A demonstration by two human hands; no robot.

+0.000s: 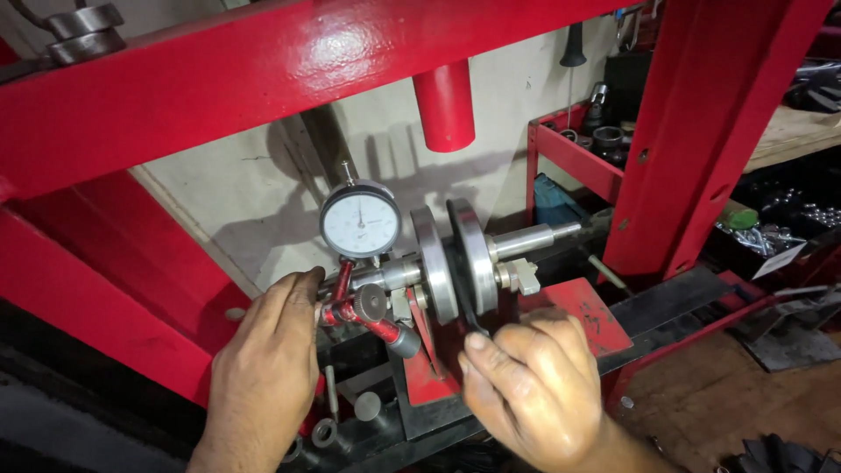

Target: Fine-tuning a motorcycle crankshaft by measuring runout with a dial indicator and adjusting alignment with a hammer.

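A steel crankshaft [455, 254] with two round webs lies horizontally in a red stand [578, 308] inside a red press frame [263, 79]. A round dial gauge [360, 220] on a red articulated arm [372, 322] stands over the crankshaft's left journal. My left hand [267, 359] rests by the gauge arm, its fingertips touching the left end of the shaft. My right hand [534, 385] is below the webs, with its thumb against the dark connecting rod [469, 307] that hangs between them.
The red press ram [444, 105] hangs above the crankshaft. A red shelf [578, 153] with metal parts stands behind on the right, next to a red upright [701, 131]. Loose washers and pins [337, 420] lie under the stand. Metal parts [771, 232] fill the right bench.
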